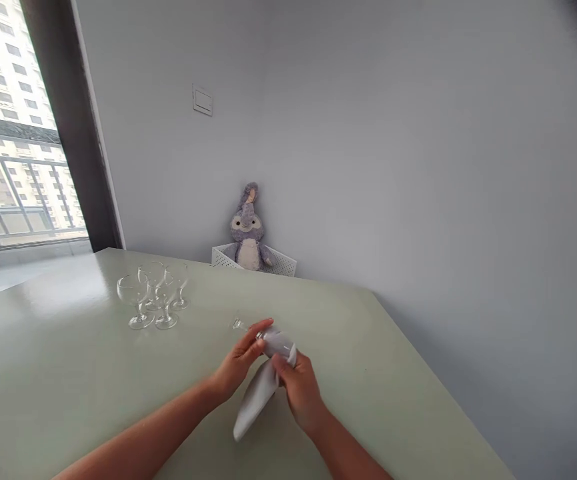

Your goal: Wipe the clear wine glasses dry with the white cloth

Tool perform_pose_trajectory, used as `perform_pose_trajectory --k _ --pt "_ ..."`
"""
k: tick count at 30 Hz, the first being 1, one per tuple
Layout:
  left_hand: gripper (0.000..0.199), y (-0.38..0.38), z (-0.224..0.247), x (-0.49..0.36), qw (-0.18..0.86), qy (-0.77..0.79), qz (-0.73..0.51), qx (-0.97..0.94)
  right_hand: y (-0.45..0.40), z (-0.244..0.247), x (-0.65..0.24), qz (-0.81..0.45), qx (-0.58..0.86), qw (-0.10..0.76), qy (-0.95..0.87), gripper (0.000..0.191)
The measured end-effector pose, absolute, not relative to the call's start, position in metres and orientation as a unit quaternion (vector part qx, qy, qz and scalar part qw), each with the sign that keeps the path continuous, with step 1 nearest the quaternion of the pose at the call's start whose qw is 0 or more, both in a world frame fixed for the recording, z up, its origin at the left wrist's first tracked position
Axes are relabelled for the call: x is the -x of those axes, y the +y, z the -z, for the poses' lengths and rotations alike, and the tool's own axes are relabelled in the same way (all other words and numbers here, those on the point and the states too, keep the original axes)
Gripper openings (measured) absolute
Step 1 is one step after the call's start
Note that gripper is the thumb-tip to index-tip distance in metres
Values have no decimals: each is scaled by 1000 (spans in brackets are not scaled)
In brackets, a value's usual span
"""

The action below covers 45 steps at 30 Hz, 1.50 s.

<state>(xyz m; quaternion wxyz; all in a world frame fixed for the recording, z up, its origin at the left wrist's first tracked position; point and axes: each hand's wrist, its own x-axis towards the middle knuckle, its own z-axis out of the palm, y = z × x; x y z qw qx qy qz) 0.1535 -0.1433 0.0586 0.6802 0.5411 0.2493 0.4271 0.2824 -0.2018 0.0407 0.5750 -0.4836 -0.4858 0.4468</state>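
A stemmed glass (279, 342) is held sideways over the table, its foot pointing to the left and away from me. My left hand (243, 357) is closed around the glass near its stem and the base of its bowl. At the rim end, my right hand (299, 387) grips a white cloth (257, 402). Part of that cloth is at the bowl's mouth, and the rest hangs down toward me between my forearms. Whether cloth fills the bowl, I cannot tell.
Several clear stemmed glasses (167, 303) stand upright in a group on the left of the pale green table (348, 427). Behind the table's far edge, a purple plush rabbit (247, 233) sits in a white perforated basket (284, 266). Grey walls border the right side.
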Motion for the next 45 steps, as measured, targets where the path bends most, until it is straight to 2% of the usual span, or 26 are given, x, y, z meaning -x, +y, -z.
perform_pose_trajectory --k 2,5,9,12,14,17,20,22,26,28,30,33,36,38,42,43,45 --pt "34 -144 -59 -154 675 227 -445 -543 -200 -47 -285 -556 417 626 -354 32" --pt "30 -141 -55 -155 668 223 -450 -549 -201 -48 -283 -590 391 624 -331 31" --pt "35 -134 -44 -155 681 271 -396 -553 -208 -39 -277 -433 483 552 -525 27" --pt "36 -130 -38 -155 647 307 -379 -586 -208 -32 -275 -350 516 529 -576 19" --pt "36 -130 -38 -154 613 310 -392 -612 -206 -31 -275 -418 502 550 -520 22" --pt "40 -133 -44 -151 611 266 -416 -619 -201 -36 -276 -564 433 617 -338 27" --pt "44 -135 -51 -151 642 228 -414 -604 -201 -41 -276 -605 398 645 -244 29" --pt "41 -134 -52 -151 647 240 -415 -594 -205 -41 -275 -560 433 622 -335 30" --pt "43 -128 -46 -153 655 317 -362 -583 -210 -32 -277 -317 529 504 -604 23" --pt "49 -128 -44 -153 653 332 -345 -587 -209 -29 -279 -277 543 477 -633 22" --pt "49 -130 -43 -152 654 315 -360 -587 -205 -30 -282 -354 539 510 -570 23" --pt "46 -134 -46 -151 662 264 -362 -601 -199 -38 -284 -535 469 601 -365 26" --pt "47 -134 -48 -150 646 229 -358 -634 -199 -43 -283 -596 409 628 -289 26" --pt "46 -130 -47 -150 636 229 -372 -637 -203 -42 -281 -551 435 606 -374 25" --pt "48 -124 -41 -150 635 272 -341 -638 -209 -33 -279 -328 518 531 -585 21" --pt "50 -124 -40 -150 629 278 -335 -644 -209 -32 -279 -304 527 520 -600 19" --pt "50 -125 -38 -150 614 275 -343 -656 -207 -33 -280 -341 529 528 -570 20"
